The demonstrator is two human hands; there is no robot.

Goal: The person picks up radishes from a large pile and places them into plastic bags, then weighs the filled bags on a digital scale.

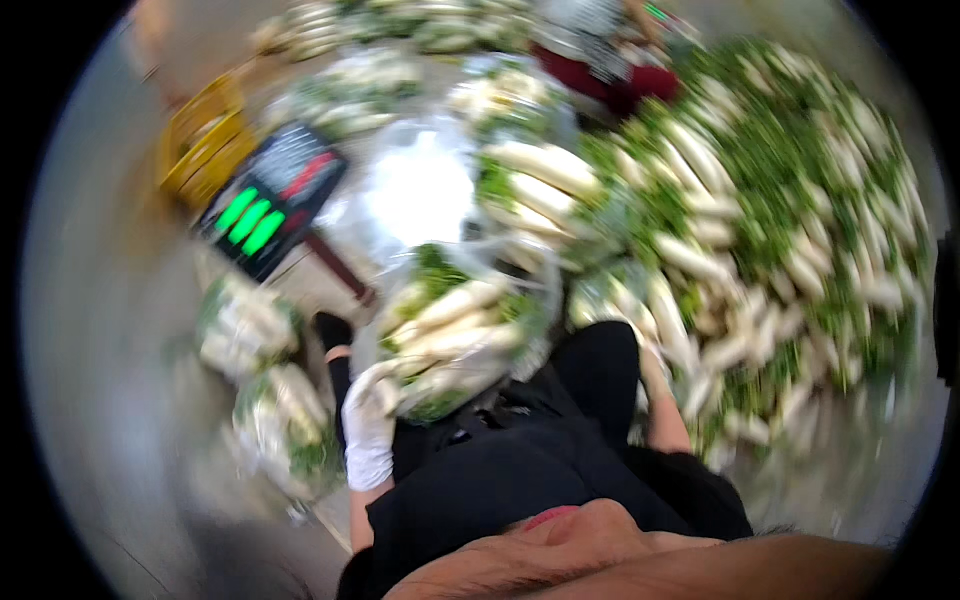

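Observation:
In a white glove, my left hand [373, 405] rests against the left side of a clear plastic bag of white radishes [457, 330] in front of my lap; whether it grips the bag is blurred. My right hand [654, 358] is mostly hidden beyond my right knee, beside the edge of the loose radish heap. Another open-topped bag of radishes with green leaves [540, 191] stands just beyond. A digital scale display [271, 201] with green lit digits is at the left, and a white, glaring plastic sheet or bag [420, 187] lies between it and the bags.
A large heap of leafy radishes [787, 225] spreads over the floor at the right. Two filled bags [251, 326] lie at the left, below the scale display. A yellow plastic crate [206, 142] stands behind it. More bagged radishes [352, 90] and a person in dark red trousers [645, 82] are farther off.

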